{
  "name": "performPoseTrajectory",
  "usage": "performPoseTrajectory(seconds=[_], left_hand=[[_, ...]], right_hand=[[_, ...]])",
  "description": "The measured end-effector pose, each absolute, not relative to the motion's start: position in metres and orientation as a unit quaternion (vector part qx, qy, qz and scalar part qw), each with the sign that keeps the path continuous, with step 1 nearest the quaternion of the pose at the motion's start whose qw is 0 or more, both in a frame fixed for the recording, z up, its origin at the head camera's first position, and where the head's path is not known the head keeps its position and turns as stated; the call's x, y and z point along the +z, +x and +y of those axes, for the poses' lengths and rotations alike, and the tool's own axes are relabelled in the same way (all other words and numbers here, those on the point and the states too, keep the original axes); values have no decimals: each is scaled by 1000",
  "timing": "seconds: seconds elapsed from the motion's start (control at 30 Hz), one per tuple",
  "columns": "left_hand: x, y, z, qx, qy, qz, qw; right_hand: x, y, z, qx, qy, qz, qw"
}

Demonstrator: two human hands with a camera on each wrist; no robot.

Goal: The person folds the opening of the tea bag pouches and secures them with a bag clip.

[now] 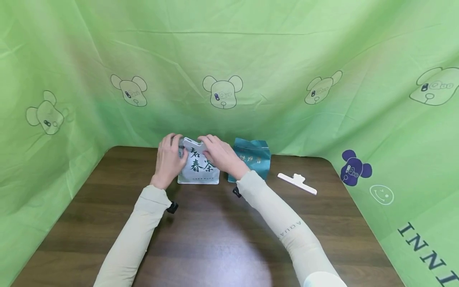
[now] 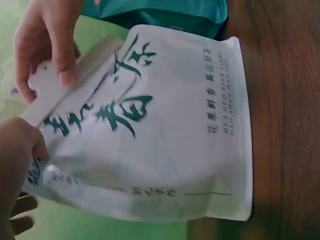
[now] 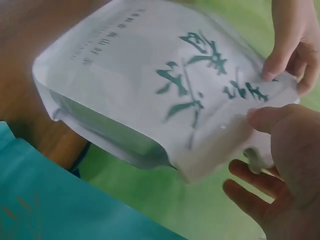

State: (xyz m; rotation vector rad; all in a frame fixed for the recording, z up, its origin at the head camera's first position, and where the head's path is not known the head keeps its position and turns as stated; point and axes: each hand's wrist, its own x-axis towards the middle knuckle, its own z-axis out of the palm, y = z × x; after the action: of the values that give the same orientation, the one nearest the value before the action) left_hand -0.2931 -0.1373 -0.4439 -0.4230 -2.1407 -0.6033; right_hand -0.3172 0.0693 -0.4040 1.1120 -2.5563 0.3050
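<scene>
A white tea bag (image 1: pixel 198 167) with green characters stands upright at the back of the table. A white sealing clip (image 2: pixel 95 56) lies across its folded top edge. My left hand (image 1: pixel 169 158) pinches the bag's top left corner, thumb on the printed front. On the other side, my right hand (image 1: pixel 221 154) grips the clip at the bag's top right, its thumb on the front as the left wrist view shows. Parts of the fingers behind the bag are hidden.
Just right of the white bag stands a teal tea bag (image 1: pixel 256 159), partly behind my right hand. A second white clip (image 1: pixel 297 183) lies farther right on the brown wooden table (image 1: pixel 201 239). A green curtain (image 1: pixel 222 48) hangs behind and at both sides.
</scene>
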Motion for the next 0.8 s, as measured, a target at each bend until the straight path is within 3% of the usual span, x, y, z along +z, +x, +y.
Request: performPoseTrajectory(seconds=[0.2, 0.4, 0.8], left_hand=[[-431, -286, -114, -181, -193, -849, 457], [-419, -286, -78, -161, -232, -847, 450], [-418, -292, -3, -159, -281, -867, 380]], right_hand=[[-390, -307, 87, 81, 403, -875, 256], [-381, -298, 120, 50, 376, -861, 339], [-390, -291, 185, 77, 296, -901, 309]])
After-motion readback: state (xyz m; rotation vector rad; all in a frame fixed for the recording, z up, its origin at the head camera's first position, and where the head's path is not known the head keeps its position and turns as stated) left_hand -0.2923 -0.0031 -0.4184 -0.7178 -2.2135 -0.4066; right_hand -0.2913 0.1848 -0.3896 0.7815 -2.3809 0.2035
